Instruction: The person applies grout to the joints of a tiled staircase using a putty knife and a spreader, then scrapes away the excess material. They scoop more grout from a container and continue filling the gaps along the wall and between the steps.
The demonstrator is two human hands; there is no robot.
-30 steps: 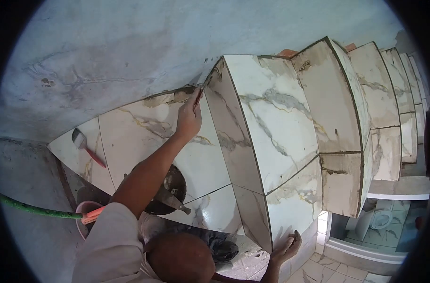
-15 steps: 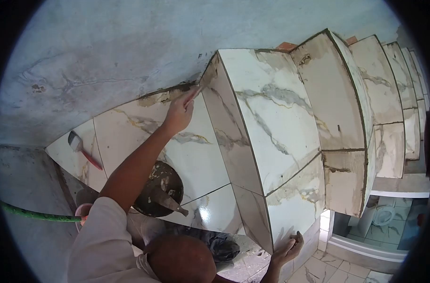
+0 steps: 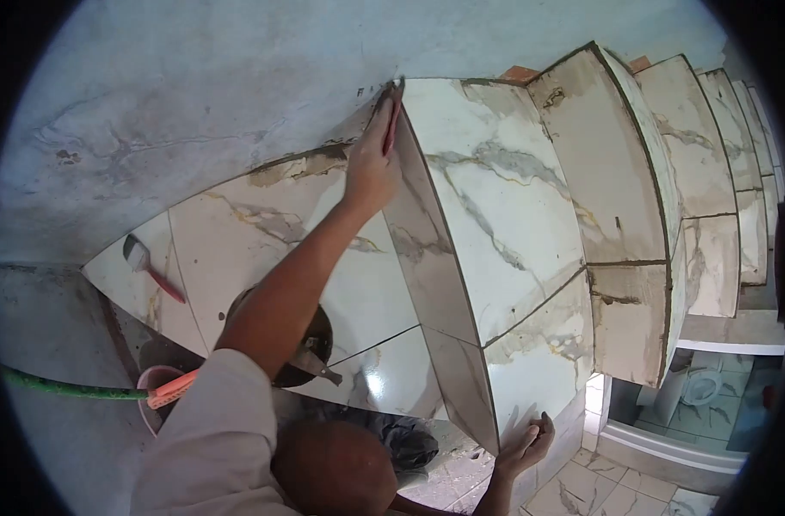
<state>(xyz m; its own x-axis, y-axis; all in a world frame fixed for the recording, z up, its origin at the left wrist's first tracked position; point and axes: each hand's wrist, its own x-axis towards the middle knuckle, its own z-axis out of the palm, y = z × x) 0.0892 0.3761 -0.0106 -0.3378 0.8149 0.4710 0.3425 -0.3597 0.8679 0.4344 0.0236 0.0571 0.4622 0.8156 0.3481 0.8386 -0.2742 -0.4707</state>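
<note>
1. Head view: grips a thin red tool (image 3: 394,112) in the left hand (image 3: 371,168), fingers pressed together round the handle.
2. Holds the tool's long axis up along the corner edge of the step (image 3: 495,215), tip at the top corner where tile meets wall (image 3: 194,86), just beyond the fingertips and touching the joint.
3. Rests the right hand (image 3: 523,445) low on the same step's bottom edge, fingers loosely spread, pinching nothing; well apart from the tool, so left is nearer.
4. Leaves a brush (image 3: 147,267), a pan (image 3: 322,331) with a trowel (image 3: 313,365), and a hose (image 3: 65,387) lower down, away from both hands.
5. Shows no brand, label or readable writing.
</note>
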